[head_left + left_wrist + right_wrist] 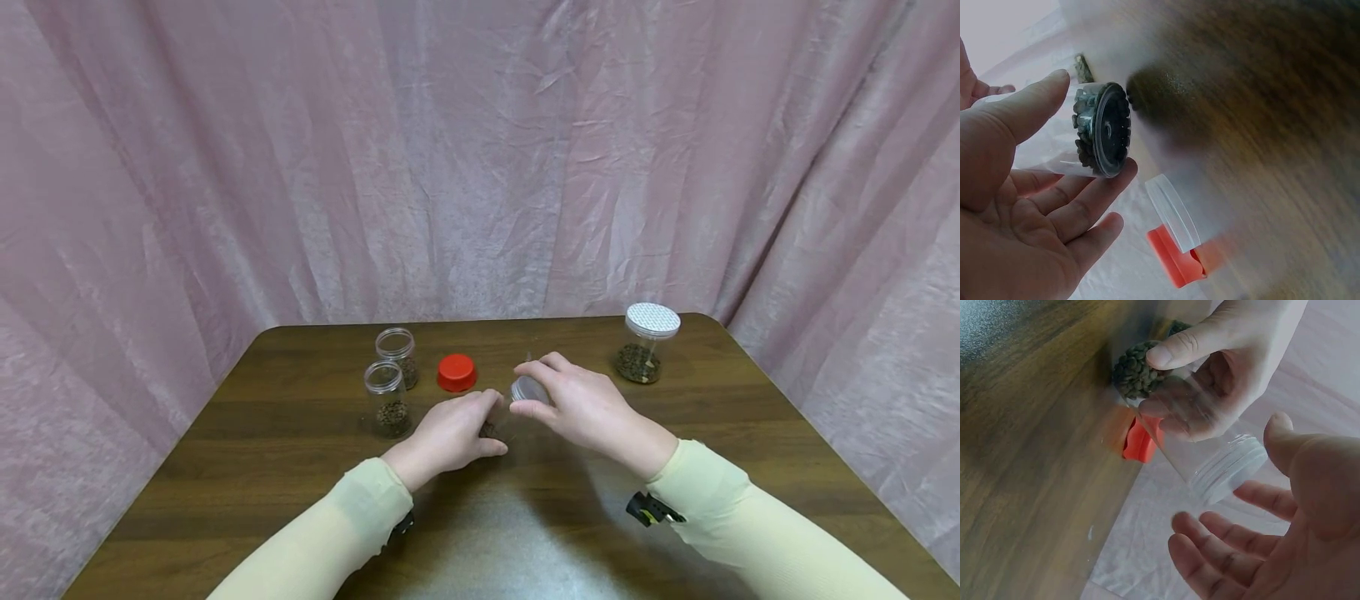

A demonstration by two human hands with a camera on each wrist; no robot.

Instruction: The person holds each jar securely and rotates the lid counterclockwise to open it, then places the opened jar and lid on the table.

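clear jar (pixel 1188 450) with dark pellets (pixel 1138 374) gathered at its bottom end leans over the middle of the wooden table (pixel 225 467), its ringed top tipped toward the right hand (pixel 585 400). the left hand (pixel 453 429) holds it round the side, thumb on one face and fingers on the other. the right hand is spread wide about the ringed top, thumb and fingers apart; whether a fingertip touches it, i cannot tell. just beyond the hands sits a red lid (pixel 456 372), and the left wrist view shows a translucent ring-shaped piece (pixel 1172 212) right by it. to the left of the left hand stand a near jar (pixel 385 400) and a farther jar (pixel 395 342), both upright with dark contents. a white-topped jar (pixel 649 342) stands well apart at the far right, before a pink curtain (pixel 450 167).
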